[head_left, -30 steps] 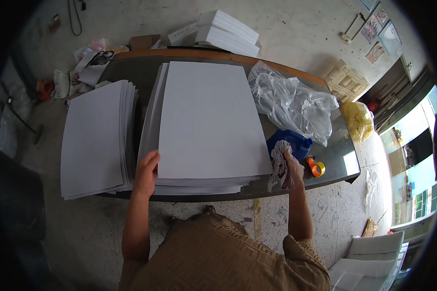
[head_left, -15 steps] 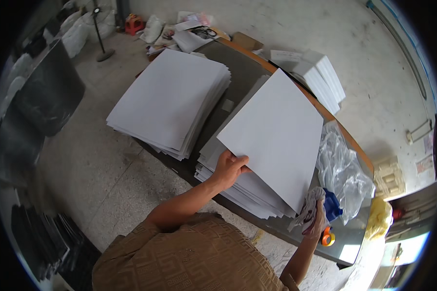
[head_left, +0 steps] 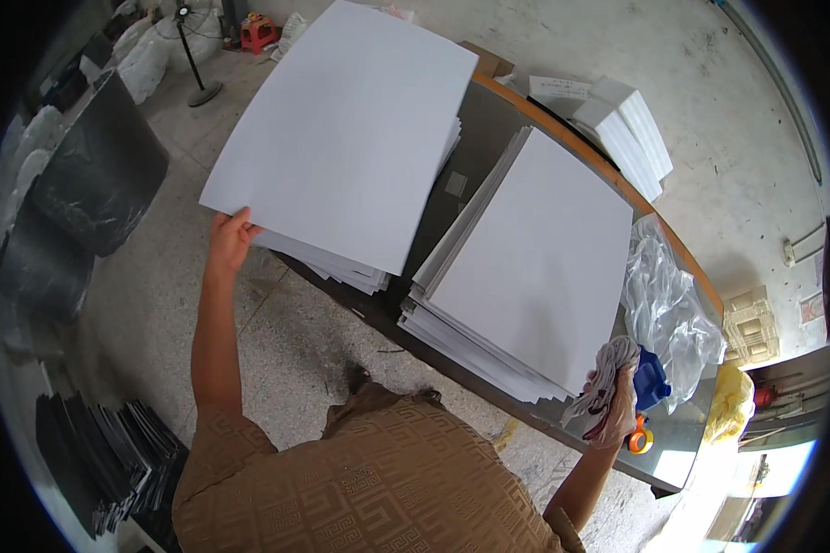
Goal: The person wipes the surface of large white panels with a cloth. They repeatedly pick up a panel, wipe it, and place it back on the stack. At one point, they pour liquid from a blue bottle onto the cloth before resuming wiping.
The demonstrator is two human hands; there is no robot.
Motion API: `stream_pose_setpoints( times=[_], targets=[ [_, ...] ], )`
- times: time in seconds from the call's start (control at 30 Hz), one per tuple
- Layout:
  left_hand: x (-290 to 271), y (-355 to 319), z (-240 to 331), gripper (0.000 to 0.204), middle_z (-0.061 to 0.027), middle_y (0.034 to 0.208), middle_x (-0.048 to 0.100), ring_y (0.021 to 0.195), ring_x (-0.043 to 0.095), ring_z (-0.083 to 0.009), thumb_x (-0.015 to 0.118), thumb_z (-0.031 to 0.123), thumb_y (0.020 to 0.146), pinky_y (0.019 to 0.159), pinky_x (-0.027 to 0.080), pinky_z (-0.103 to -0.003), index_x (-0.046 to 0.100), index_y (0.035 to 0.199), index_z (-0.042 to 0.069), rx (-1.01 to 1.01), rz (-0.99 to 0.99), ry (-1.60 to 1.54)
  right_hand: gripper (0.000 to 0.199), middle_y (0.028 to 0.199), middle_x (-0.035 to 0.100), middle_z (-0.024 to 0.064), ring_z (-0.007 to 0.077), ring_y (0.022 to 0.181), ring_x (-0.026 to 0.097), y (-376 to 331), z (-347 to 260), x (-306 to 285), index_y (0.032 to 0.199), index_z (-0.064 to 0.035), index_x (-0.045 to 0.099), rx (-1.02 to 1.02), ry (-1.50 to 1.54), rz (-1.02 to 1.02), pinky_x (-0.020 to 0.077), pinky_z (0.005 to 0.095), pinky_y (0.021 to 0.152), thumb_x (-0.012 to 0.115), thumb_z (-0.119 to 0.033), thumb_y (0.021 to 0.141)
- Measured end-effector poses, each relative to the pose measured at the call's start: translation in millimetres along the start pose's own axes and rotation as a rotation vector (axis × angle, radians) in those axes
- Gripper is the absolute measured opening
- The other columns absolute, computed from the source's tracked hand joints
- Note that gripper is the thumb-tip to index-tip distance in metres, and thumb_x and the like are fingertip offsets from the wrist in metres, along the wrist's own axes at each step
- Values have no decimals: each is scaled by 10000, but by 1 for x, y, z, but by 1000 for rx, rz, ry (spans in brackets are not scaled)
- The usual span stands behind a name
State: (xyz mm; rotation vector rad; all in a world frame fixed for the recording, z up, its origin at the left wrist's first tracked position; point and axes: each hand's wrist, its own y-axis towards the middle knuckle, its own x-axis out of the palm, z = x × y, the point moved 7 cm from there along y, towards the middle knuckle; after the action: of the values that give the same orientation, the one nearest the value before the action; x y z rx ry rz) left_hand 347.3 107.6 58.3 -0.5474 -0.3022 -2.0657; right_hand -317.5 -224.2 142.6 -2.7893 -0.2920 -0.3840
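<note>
**One white sheet lifted toward the left stack**

The left hand point(head_left: 229, 238) pinches the lower corner of a large white sheet point(head_left: 346, 138), thumb on top and fingers closed under the edge. The sheet hangs in the air above the left stack of paper point(head_left: 341, 263), toward 11 o'clock from the person. To do this step well, I think the sheet should stay flat and come down square on the left stack, its edges in line with those below, without bending the held corner.

The sheet is plain white, rectangular, thin and smooth, with no visible crease.

The right hand point(head_left: 618, 405) is closed on a crumpled cloth point(head_left: 604, 382) and rests at the near right corner of the right stack of paper point(head_left: 526, 276), at about 2 o'clock. Just beside it are a blue bottle point(head_left: 653, 380) and clear plastic wrap point(head_left: 669, 309). Both stacks lie on the dark table point(head_left: 470, 147).
</note>
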Motion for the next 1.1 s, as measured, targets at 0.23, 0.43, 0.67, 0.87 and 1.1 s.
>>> stream_pose_setpoints(
  times=[0.23,0.43,0.67,0.87,1.1],
  targets=[
    [-91,30,-58,232,-129,1114,657,997,673,-252,571,32,944,880,568,-439,563,1170,-18,-173,80,34,407,932,676,84,167,686,657,-14,2,30,1265,-70,574,-26,-153,28,548,262,541,562,-378,1001],
    [-98,39,-56,230,-161,1069,662,932,674,-265,609,78,940,829,581,-441,571,1140,-30,-387,181,365,442,1033,678,74,125,713,627,-11,4,60,1348,-75,541,-118,-296,77,514,241,593,530,-371,1020],
    [-6,-15,5,221,-138,885,640,797,646,-312,663,167,923,707,523,-417,629,1067,3,280,289,1668,453,1082,621,174,217,884,640,2,-8,171,1376,-109,512,-791,-1232,-155,543,345,716,641,-147,943],
    [228,-182,-75,247,-100,1012,621,967,634,-295,736,33,752,809,555,-408,680,990,3,1110,-567,980,615,1184,529,194,362,1021,578,9,55,258,1301,-182,577,-1042,-1516,-453,520,497,847,813,-181,732],
    [258,-201,-141,262,-119,1139,564,1130,582,-307,739,55,808,955,529,-443,664,1052,-2,1090,-625,927,619,1161,539,160,365,1037,550,10,91,269,1273,-194,611,-1059,-1415,-588,474,502,855,808,-225,687]
  ],
)
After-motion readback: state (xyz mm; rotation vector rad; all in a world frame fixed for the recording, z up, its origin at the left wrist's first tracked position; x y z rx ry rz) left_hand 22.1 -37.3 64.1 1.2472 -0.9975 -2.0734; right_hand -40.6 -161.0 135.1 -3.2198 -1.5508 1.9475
